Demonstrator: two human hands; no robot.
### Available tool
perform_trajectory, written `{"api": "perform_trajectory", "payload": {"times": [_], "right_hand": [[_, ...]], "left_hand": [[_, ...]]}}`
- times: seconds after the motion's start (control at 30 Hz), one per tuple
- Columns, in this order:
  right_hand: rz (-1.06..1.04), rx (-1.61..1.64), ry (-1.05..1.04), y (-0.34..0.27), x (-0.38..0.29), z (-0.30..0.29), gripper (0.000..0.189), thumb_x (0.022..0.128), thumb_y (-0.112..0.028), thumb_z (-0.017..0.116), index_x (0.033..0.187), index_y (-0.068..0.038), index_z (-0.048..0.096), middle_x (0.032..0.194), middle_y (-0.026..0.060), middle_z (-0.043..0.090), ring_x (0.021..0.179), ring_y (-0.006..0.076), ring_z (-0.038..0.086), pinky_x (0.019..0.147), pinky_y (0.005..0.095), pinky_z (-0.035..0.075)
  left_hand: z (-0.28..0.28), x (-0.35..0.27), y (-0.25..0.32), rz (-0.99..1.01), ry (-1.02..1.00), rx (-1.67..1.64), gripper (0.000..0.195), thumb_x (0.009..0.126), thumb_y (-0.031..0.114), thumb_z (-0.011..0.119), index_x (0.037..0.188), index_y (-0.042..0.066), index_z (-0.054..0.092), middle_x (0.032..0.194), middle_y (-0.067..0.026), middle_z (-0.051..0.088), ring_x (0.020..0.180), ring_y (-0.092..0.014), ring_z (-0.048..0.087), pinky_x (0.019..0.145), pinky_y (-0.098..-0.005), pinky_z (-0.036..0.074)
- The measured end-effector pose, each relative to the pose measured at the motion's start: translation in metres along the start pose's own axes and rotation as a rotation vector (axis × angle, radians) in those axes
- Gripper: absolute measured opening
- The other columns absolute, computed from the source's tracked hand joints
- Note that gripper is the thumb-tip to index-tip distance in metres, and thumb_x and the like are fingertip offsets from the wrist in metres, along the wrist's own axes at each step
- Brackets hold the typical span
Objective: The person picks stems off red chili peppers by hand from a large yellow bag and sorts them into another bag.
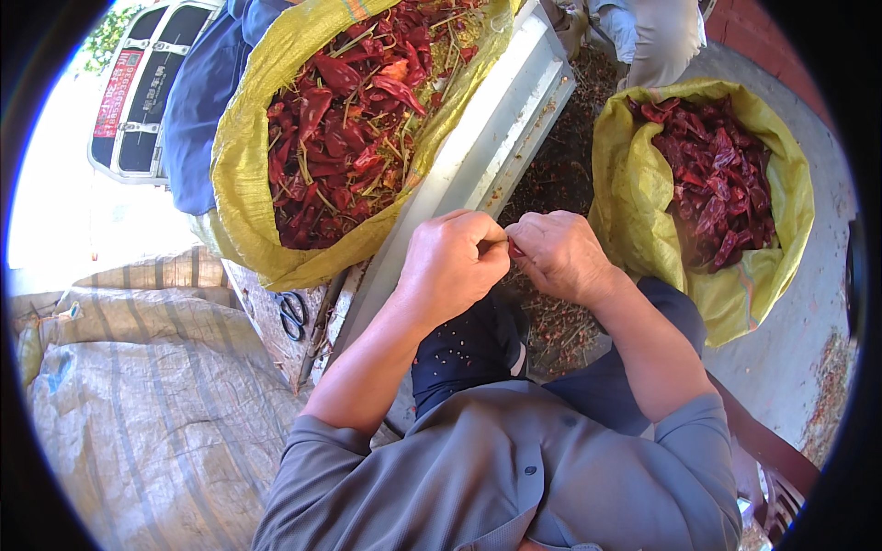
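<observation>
Close together above my lap, both hands meet at their fingertips. A small piece of dried red chili pepper (515, 249) shows between them, mostly hidden by the fingers. My right hand (561, 255) is curled around it, thumb pressed against it. My left hand (456, 262) pinches at its left end, the other fingers folded in. Beyond my left hand, an open yellow woven sack (238, 193) holds dried red chili peppers (337, 138) with stems and yellowish seeds. To the right, a second yellow sack (627, 165) contains darker red chili pieces (720, 179).
A pale metal ledge (475, 131) runs beside the left sack. Black-handled scissors (293, 317) lie left of my arm, near a striped woven tarp (158, 386). Stems and seeds litter the floor (561, 327). Other people's clothed legs (661, 41) and blue clothing (200, 117) are nearby.
</observation>
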State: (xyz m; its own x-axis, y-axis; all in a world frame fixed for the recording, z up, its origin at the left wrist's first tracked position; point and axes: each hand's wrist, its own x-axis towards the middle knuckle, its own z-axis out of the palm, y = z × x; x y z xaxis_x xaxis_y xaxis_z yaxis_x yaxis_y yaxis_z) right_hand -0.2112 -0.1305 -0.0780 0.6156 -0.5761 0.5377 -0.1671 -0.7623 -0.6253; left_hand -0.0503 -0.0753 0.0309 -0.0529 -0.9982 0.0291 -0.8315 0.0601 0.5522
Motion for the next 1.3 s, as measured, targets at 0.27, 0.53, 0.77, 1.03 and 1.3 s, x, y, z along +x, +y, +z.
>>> {"api": "perform_trajectory", "payload": {"times": [0.27, 0.53, 0.77, 1.03, 1.3], "right_hand": [[-0.011, 0.288, 0.085, 0.000, 0.006, -0.008, 0.010, 0.092, -0.013, 0.066, 0.100, -0.007, 0.066, 0.088, 0.0100, 0.066, 0.081, 0.0321, 0.066, 0.070, 0.0400, 0.053], [-0.028, 0.469, 0.124, 0.002, 0.006, -0.004, 0.018, 0.099, -0.022, 0.063, 0.104, -0.005, 0.066, 0.085, 0.0095, 0.064, 0.077, 0.0308, 0.064, 0.067, 0.0384, 0.052], [0.011, 0.294, 0.076, 0.001, 0.005, -0.004, 0.015, 0.089, -0.015, 0.070, 0.102, -0.006, 0.068, 0.090, 0.0108, 0.067, 0.084, 0.0326, 0.067, 0.070, 0.0403, 0.054], [0.013, 0.173, 0.040, 0.001, 0.003, -0.005, 0.015, 0.086, -0.014, 0.071, 0.099, -0.006, 0.066, 0.086, 0.0101, 0.065, 0.082, 0.0321, 0.066, 0.068, 0.0418, 0.053], [-0.004, 0.180, 0.022, 0.002, 0.002, -0.007, 0.013, 0.087, -0.015, 0.069, 0.096, -0.007, 0.064, 0.084, 0.0105, 0.063, 0.080, 0.0331, 0.065, 0.067, 0.0435, 0.052]], "left_hand": [[0.004, 0.007, -0.024, -0.039, 0.132, -0.041, 0.005, 0.078, 0.002, 0.068, 0.083, 0.001, 0.069, 0.072, -0.0109, 0.068, 0.066, -0.017, 0.067, 0.063, -0.0302, 0.052], [-0.007, -0.011, -0.027, 0.152, 0.166, -0.064, 0.011, 0.081, -0.001, 0.072, 0.092, 0.001, 0.074, 0.086, -0.0103, 0.071, 0.065, -0.014, 0.065, 0.062, -0.0278, 0.052], [-0.007, -0.010, -0.009, 0.190, 0.116, -0.031, 0.013, 0.081, 0.004, 0.079, 0.093, 0.001, 0.076, 0.082, -0.0101, 0.072, 0.063, -0.015, 0.066, 0.059, -0.0275, 0.052], [-0.004, -0.010, -0.002, 0.244, 0.139, 0.156, 0.009, 0.078, 0.007, 0.078, 0.086, 0.004, 0.075, 0.079, -0.0110, 0.071, 0.066, -0.026, 0.069, 0.061, -0.0339, 0.054], [0.001, -0.007, 0.003, 0.198, 0.116, 0.196, 0.007, 0.076, 0.004, 0.073, 0.081, 0.003, 0.068, 0.076, -0.0125, 0.069, 0.067, -0.026, 0.068, 0.063, -0.0346, 0.053]]}}
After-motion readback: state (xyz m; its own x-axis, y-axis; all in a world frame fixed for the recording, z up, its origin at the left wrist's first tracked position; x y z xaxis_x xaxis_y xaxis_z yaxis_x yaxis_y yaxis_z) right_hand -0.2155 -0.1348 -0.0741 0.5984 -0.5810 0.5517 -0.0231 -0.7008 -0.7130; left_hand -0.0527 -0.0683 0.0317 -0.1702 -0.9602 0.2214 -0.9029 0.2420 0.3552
